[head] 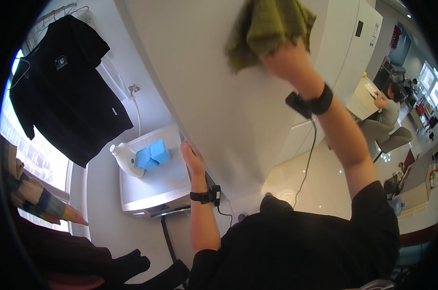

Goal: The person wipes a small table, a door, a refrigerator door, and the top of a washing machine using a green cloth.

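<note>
My right hand (pixel 288 59) presses a green cloth (pixel 273 29) against the upper part of a large pale panel (pixel 204 72), which looks like the side of a refrigerator (pixel 349 47). The hand is slightly blurred and its fingers are partly hidden by the cloth. Lower down, my left hand (pixel 193 157) rests at the panel's left edge; its fingers are partly hidden, and no held object shows. Each wrist wears a black strap with a small device and a cable.
Left of the panel, a white top-loading appliance (pixel 153 192) bears a white jug (pixel 126 159) and blue containers (pixel 153 154). A black T-shirt (pixel 70 87) hangs by the window. At right, a person (pixel 389 105) sits at a table (pixel 362 98) among grey chairs.
</note>
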`<action>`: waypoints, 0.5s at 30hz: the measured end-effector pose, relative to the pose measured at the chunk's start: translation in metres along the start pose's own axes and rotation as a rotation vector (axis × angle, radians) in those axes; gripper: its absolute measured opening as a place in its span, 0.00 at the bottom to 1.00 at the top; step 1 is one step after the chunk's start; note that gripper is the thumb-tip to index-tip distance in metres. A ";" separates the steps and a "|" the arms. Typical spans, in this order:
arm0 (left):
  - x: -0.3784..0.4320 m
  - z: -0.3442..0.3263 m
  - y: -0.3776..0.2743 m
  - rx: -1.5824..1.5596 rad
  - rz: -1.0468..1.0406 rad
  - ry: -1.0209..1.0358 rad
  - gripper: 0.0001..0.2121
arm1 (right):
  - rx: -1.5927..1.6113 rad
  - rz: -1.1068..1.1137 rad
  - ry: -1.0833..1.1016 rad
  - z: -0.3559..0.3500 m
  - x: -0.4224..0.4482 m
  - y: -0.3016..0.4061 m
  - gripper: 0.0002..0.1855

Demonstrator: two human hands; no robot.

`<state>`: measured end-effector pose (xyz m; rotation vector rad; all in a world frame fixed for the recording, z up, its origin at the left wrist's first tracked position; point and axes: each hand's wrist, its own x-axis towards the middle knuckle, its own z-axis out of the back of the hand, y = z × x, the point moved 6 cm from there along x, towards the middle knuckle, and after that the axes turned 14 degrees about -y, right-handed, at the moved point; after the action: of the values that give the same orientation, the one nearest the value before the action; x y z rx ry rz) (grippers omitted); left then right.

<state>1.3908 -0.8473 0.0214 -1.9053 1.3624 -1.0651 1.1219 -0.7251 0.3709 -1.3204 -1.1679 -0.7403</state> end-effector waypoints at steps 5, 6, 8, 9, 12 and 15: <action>0.009 0.019 0.005 0.214 -0.156 -0.079 0.20 | 0.092 -0.149 0.247 -0.009 0.043 -0.018 0.22; 0.008 0.016 0.004 0.238 -0.151 -0.050 0.19 | 0.182 -0.195 0.191 -0.009 0.045 -0.020 0.23; 0.001 0.004 -0.002 0.227 -0.156 -0.023 0.19 | 0.018 -0.128 0.199 -0.020 0.006 -0.015 0.27; -0.002 -0.003 -0.009 0.223 -0.171 0.000 0.19 | -0.138 -0.064 0.196 -0.024 -0.006 -0.009 0.31; -0.005 -0.008 -0.027 0.308 -0.218 0.001 0.19 | 0.066 -0.132 0.120 -0.012 -0.035 0.034 0.33; -0.008 -0.009 -0.029 0.357 -0.321 -0.105 0.20 | 0.106 -0.277 0.411 -0.004 -0.128 0.057 0.36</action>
<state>1.3961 -0.8300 0.0476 -1.9103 0.7603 -1.2440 1.1367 -0.7452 0.2330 -0.8721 -1.0457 -1.0781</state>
